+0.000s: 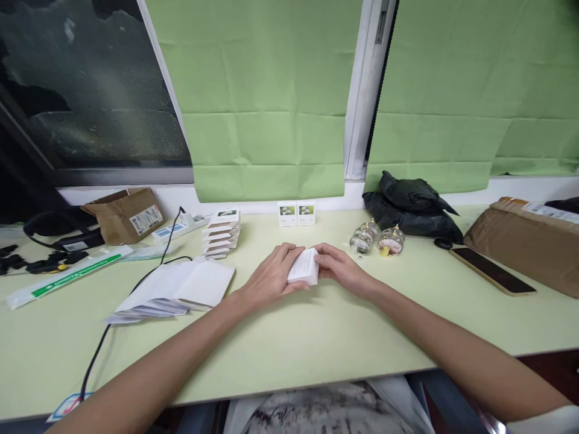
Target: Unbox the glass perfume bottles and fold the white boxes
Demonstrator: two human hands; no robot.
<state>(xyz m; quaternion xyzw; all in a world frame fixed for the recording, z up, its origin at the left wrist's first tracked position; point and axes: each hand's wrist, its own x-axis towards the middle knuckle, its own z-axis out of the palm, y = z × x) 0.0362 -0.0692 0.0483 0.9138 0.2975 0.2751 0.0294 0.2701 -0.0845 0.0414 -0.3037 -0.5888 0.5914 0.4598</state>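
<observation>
Between my two hands, just above the table, is a small white box with fine print on its upper face. My left hand grips its left side, thumb along the top and fingers beneath. On the right edge, the fingers of my right hand are closed around the box. Farther back, two white boxes with green pictures stand side by side against the wall. A stack of similar boxes sits left of them, open flaps facing the right.
Folded white sheets, a black cable and a brown carton lie to the left. Glass ornaments, black plastic bags, a phone and a large cardboard box occupy the right. The table's front edge runs close to my body.
</observation>
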